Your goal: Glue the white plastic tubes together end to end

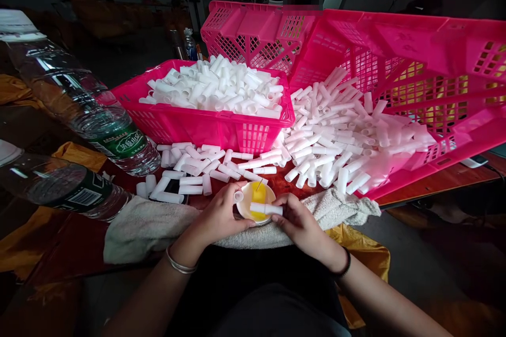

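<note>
In my left hand (221, 213) is a short white plastic tube (238, 197), its open end facing me. The thumb of that hand reaches along the near rim of a small pale bowl (244, 204). My right hand (298, 221) pinches a longer white tube piece (265, 209) with a stepped, narrower part, held level over the bowl. Inside the bowl lies something yellow (259, 193), with a thin dark stick at its top; the held piece partly covers it. Several loose white tubes (191, 189) lie on the table just beyond my left hand.
A pink basket (205, 125) heaped with short tubes stands behind the bowl. To its right, longer tube pieces spill from a tipped pink crate (395, 21). Two large water bottles (118, 137) stand at left. A rolled towel (150, 226) lines the table's front edge.
</note>
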The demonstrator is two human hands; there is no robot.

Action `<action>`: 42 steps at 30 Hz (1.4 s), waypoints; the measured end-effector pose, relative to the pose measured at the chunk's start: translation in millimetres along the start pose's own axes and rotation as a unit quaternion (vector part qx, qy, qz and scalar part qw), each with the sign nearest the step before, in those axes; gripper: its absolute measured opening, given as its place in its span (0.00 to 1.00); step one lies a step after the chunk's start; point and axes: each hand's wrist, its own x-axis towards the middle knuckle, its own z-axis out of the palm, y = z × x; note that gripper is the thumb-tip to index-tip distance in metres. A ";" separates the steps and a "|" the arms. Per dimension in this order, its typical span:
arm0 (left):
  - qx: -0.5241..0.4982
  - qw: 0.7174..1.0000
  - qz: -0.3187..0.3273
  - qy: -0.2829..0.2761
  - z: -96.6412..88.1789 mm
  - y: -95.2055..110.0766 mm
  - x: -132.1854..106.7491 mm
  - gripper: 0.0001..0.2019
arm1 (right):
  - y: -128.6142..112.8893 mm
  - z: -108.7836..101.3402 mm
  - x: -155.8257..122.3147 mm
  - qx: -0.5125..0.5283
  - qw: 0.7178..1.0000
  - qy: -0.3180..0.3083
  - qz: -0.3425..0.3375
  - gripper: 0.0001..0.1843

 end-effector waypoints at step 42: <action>0.309 0.950 0.045 0.001 -41.4 58.9 -29.1 0.14 | -37.7 -113.7 -110.3 -0.435 0.896 -0.070 -0.061 0.09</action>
